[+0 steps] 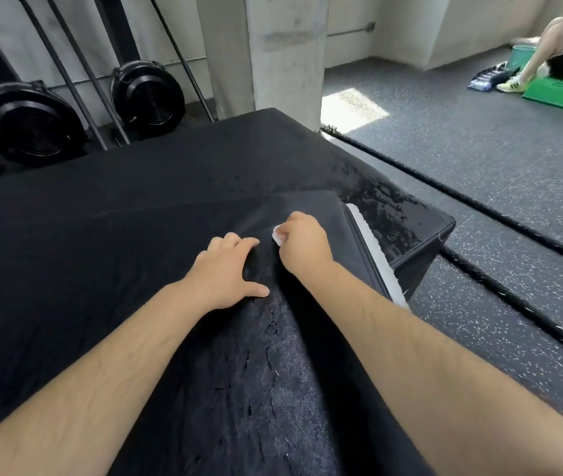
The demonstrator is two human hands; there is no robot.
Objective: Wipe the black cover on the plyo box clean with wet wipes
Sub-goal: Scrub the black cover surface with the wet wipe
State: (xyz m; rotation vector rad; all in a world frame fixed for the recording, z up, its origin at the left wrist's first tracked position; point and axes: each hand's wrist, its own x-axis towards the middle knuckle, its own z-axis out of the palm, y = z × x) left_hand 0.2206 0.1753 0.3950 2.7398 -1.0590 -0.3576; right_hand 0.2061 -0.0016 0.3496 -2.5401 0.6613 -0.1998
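A large plyo box fills the middle of the head view, wrapped in a black cover that shines wet near the right edge. One flap of the cover is folded back, showing a white strip along its edge. My right hand is closed on a small white wet wipe and presses it on the folded flap. My left hand lies flat on the cover just left of it, fingers spread, holding nothing.
A concrete pillar stands behind the box. Two black fan wheels and metal bars sit at the back left. Thick black ropes run across the speckled floor to the right. A person sits on green mats far right.
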